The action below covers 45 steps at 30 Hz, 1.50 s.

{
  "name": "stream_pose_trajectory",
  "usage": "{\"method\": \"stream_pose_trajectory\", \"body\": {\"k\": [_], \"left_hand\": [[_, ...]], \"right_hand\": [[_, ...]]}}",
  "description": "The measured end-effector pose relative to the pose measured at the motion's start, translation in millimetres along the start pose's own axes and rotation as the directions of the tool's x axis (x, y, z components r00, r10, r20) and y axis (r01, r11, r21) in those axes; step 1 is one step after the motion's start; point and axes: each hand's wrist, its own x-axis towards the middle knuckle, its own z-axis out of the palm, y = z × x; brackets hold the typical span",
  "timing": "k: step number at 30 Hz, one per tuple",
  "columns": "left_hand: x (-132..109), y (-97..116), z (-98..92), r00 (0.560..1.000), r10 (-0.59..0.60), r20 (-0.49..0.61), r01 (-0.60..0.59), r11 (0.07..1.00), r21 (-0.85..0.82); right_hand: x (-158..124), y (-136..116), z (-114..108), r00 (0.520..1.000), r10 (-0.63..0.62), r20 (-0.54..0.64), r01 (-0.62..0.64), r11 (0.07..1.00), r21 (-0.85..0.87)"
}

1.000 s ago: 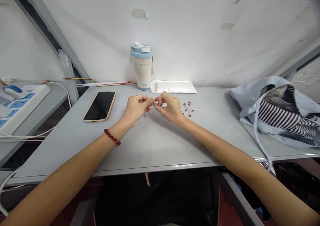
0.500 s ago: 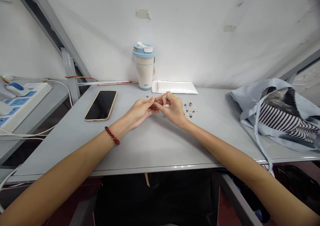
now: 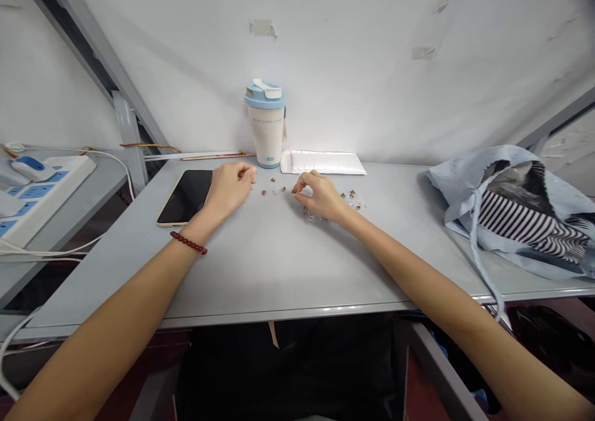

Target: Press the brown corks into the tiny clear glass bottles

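Note:
My right hand (image 3: pixel 320 196) pinches a small brown bead-like piece (image 3: pixel 294 191) between thumb and fingertips, just above the desk. Beside and under that hand lies a pile of small clear and brown pieces (image 3: pixel 353 199), partly hidden by it. My left hand (image 3: pixel 231 188) is closed, its fingers curled in, over the right edge of a black-screened phone (image 3: pixel 185 194). Whatever those fingers hold, if anything, is hidden. Between the hands, a few loose brown pieces (image 3: pixel 264 192) and a clear one (image 3: pixel 277 191) lie on the desk.
A cream tumbler with a blue lid (image 3: pixel 266 126) stands against the wall, next to a flat white packet (image 3: pixel 323 162). On the right sits a pale blue cloth bag (image 3: pixel 465 179) with a striped lining. A power strip (image 3: pixel 51 182) with cables is at the left of the grey desk (image 3: pixel 279 266).
My hands were together over the desk and are now apart. The left has moved left to the phone; the right has shifted slightly, and more loose pieces show between them.

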Motion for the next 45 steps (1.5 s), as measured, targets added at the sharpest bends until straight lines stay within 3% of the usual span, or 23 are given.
{"method": "stream_pose_trajectory", "body": {"k": [3, 8, 12, 16, 21, 25, 30, 33, 36, 39, 42, 45], "left_hand": [[9, -13, -7.3, 0.997, 0.045, 0.06, -0.058, 0.97, 0.237], [6, -28, 9.9, 0.977, 0.088, 0.194, -0.141, 0.949, 0.281], [2, -28, 20.0, 0.954, 0.171, 0.248, -0.239, 0.93, 0.279], [0, -27, 19.4, 0.956, 0.166, 0.242, -0.226, 0.941, 0.25], [-1, -24, 19.2, 0.974, 0.135, 0.182, -0.176, 0.957, 0.229], [-1, -20, 21.8, 0.981, 0.13, 0.147, -0.158, 0.967, 0.201], [-2, -15, 23.3, 0.986, 0.102, 0.13, -0.125, 0.975, 0.186], [-4, -13, 23.0, 0.992, 0.08, 0.096, -0.093, 0.984, 0.149], [-6, -11, 23.5, 0.995, 0.058, 0.078, -0.062, 0.997, 0.054], [-8, -9, 25.2, 0.996, 0.018, 0.085, -0.009, 0.994, -0.108], [-12, -4, 26.9, 0.998, 0.011, 0.061, 0.004, 0.971, -0.239], [-18, 4, 28.1, 0.998, 0.052, 0.028, -0.042, 0.956, -0.289]], "right_hand": [[5, 13, -14, 0.998, 0.059, -0.029, -0.059, 0.998, 0.002], [11, 41, -37, 0.96, 0.223, -0.172, -0.232, 0.972, -0.031], [9, 58, -49, 0.955, 0.285, -0.085, -0.291, 0.954, -0.07], [6, 64, -55, 0.947, 0.317, 0.056, -0.314, 0.948, -0.059], [7, 61, -46, 0.974, 0.224, -0.008, -0.224, 0.971, -0.08], [12, 55, -23, 0.995, 0.026, 0.095, -0.013, 0.99, -0.141], [16, 55, -5, 0.984, -0.06, 0.168, 0.094, 0.974, -0.205], [15, 58, -8, 0.99, -0.055, 0.126, 0.077, 0.98, -0.184], [13, 56, -15, 0.997, 0.053, 0.063, -0.042, 0.986, -0.163], [10, 46, -18, 0.99, 0.144, 0.003, -0.144, 0.987, -0.065], [6, 28, -16, 0.984, 0.178, -0.018, -0.171, 0.967, 0.189], [4, 8, -14, 0.981, 0.192, 0.025, -0.185, 0.887, 0.422]]}}
